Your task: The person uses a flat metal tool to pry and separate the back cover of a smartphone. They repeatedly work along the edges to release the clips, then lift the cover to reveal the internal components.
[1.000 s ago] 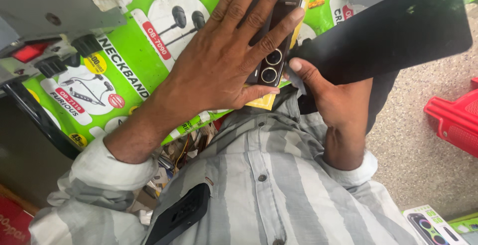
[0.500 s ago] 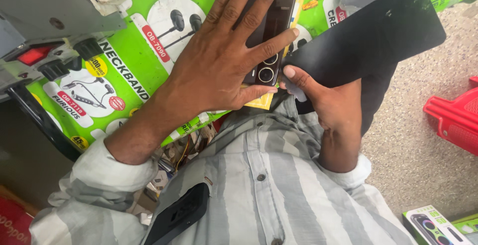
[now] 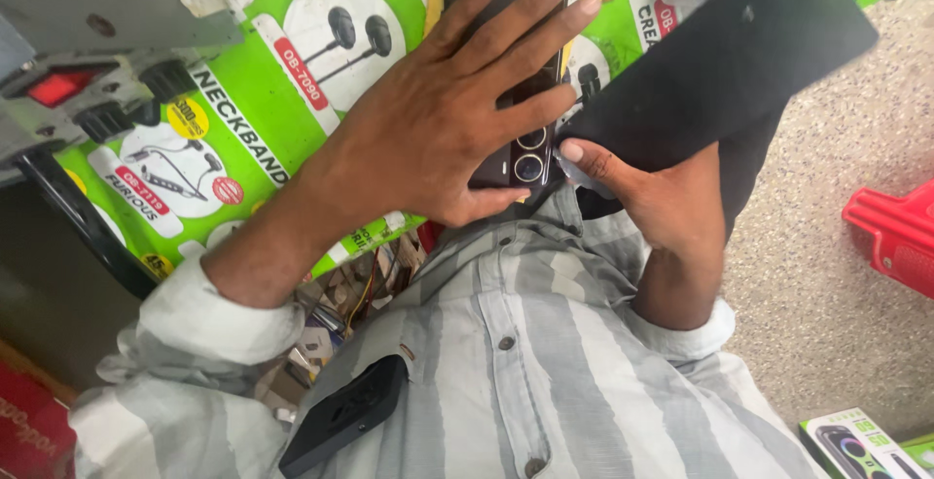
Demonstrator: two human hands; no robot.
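My left hand (image 3: 448, 119) lies flat, fingers spread, pressing on a dark smartphone (image 3: 525, 153) that rests back-up on the green printed mat; its camera lenses show under my fingers. My right hand (image 3: 662, 197) grips the lower edge of a large black flat sheet (image 3: 720, 61) held tilted just right of the phone, thumb on top near the phone's corner. Both forearms wear grey striped shirt sleeves.
A green poster with earphone pictures (image 3: 253, 109) covers the work surface. A grey device with a red switch and black knobs (image 3: 88, 90) stands at the left. A second black phone (image 3: 345, 416) sits in my shirt pocket. A red plastic object (image 3: 900, 236) and a box (image 3: 861, 445) lie on the floor.
The black sheet in my right hand has tilted and shifted slightly up and left toward the phone. My left hand stays pressed on the phone.
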